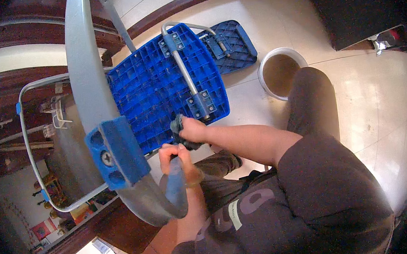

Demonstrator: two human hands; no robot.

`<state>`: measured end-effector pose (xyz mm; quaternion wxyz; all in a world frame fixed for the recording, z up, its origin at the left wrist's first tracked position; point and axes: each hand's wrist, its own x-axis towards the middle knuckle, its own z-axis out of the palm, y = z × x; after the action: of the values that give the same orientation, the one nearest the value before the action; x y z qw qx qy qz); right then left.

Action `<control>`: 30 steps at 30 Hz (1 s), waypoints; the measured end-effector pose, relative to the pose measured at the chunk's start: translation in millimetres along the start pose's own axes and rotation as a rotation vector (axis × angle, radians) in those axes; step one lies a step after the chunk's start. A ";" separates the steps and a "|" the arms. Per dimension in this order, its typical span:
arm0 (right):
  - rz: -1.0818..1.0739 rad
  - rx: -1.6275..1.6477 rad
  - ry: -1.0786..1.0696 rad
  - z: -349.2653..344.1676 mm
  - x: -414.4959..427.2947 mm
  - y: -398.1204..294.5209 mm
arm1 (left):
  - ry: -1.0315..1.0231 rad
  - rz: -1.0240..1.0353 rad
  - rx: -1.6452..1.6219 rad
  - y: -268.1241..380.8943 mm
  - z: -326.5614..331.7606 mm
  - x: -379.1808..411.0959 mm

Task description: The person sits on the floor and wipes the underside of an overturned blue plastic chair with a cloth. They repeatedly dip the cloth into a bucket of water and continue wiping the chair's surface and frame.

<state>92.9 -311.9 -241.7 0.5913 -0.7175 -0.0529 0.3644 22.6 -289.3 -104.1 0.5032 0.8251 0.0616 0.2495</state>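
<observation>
In front of me a folding step stool is tipped so that the ribbed underside of its large blue plastic step (pixel 148 92) faces me. My right hand (pixel 192 128) grips a dark wet-looking cloth (pixel 176 124) at the lower edge of that step, near a screwed hinge bracket (pixel 201 104). Below it, my left hand (pixel 177 157) is closed around the stool's grey metal tube frame (pixel 89 64), where the tube bends towards me. A blue plastic foot (pixel 118 153) with a screw sits on the tube. The smaller textured step (pixel 236 45) shows beyond the large one.
A white bucket (pixel 262 73) of brown water stands on the tiled floor (pixel 365 85) beside my right knee. Dark wooden furniture (pixel 124 222) lies at the left. The stool's other tube loop (pixel 25 125) reaches that way. A black panel (pixel 357 5) fills the upper right.
</observation>
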 end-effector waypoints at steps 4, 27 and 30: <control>0.093 -0.261 -0.094 -18.5 -16.1 -28.7 | -0.023 0.019 0.017 -2.3 -3.8 -1.6; 0.078 -0.098 0.019 -11.3 -5.0 -10.1 | -0.006 0.030 0.054 -2.5 -3.4 -4.4; 0.056 -0.013 0.026 -5.7 -3.8 4.8 | -0.023 0.039 0.071 -0.4 -2.9 -2.6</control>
<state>91.7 -319.9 -244.0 0.5770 -0.7271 -0.0276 0.3711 19.0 -287.6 -104.2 0.4693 0.8463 0.0487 0.2474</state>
